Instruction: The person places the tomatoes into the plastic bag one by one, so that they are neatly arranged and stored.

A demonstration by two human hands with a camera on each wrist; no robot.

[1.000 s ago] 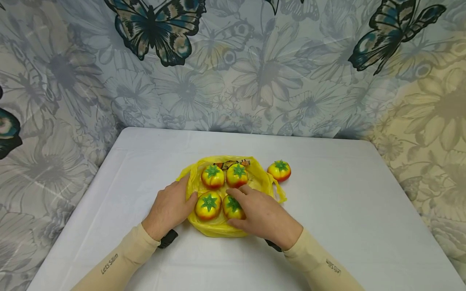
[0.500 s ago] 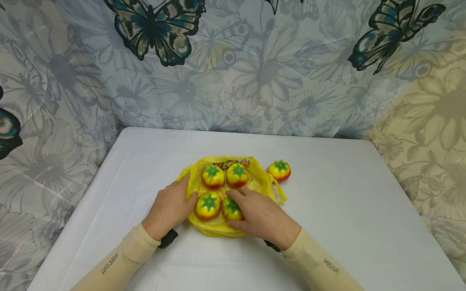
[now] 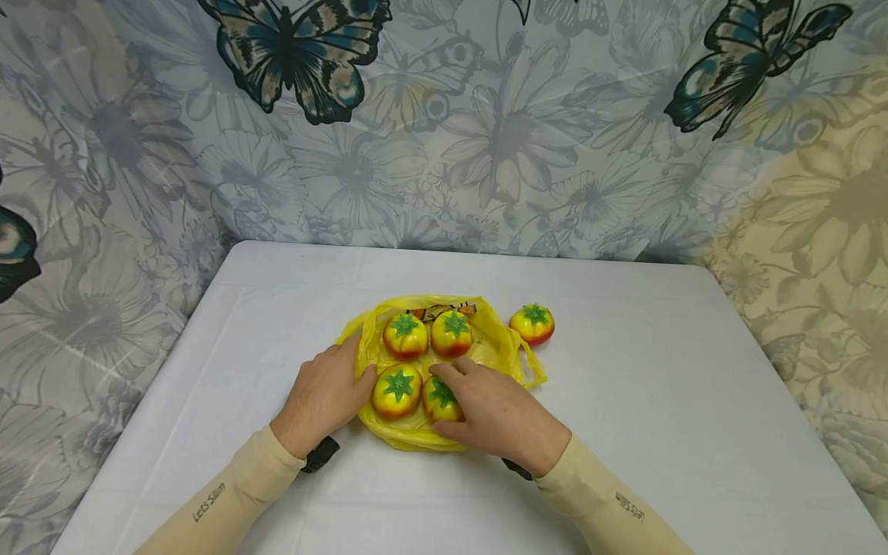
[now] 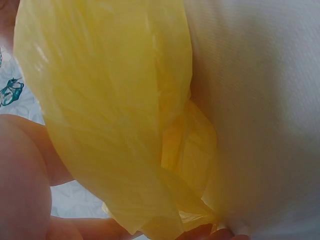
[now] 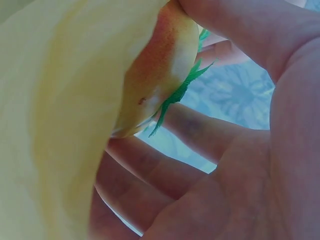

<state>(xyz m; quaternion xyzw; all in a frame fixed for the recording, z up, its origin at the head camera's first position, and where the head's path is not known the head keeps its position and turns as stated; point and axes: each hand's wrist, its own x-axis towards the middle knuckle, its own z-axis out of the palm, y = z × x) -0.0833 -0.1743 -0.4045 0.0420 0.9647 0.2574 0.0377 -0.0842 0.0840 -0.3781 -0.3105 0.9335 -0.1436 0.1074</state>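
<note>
A yellow plastic bag [image 3: 416, 441] lies spread on the table with several artificial tomatoes on it, red-yellow with green leaf tops. My right hand [image 3: 496, 412] holds the front right tomato [image 3: 438, 396], thumb on the near side and fingers on the far side. In the right wrist view that tomato [image 5: 155, 70] is partly hidden behind the bag's film. My left hand [image 3: 324, 397] grips the bag's left edge, its thumb close to the front left tomato [image 3: 398, 391]. Bag film [image 4: 110, 110] passes between thumb and fingers in the left wrist view.
Two more tomatoes, the back left one [image 3: 405, 337] and the back right one [image 3: 452, 334], sit on the bag. Another tomato [image 3: 533, 324] stands on the white table [image 3: 645, 370], just right of the bag. Patterned fabric [image 3: 513, 146] hangs behind the table.
My right hand and the tomato in it have shifted very slightly left. The left hand, the bag and the other tomatoes have stayed in place.
</note>
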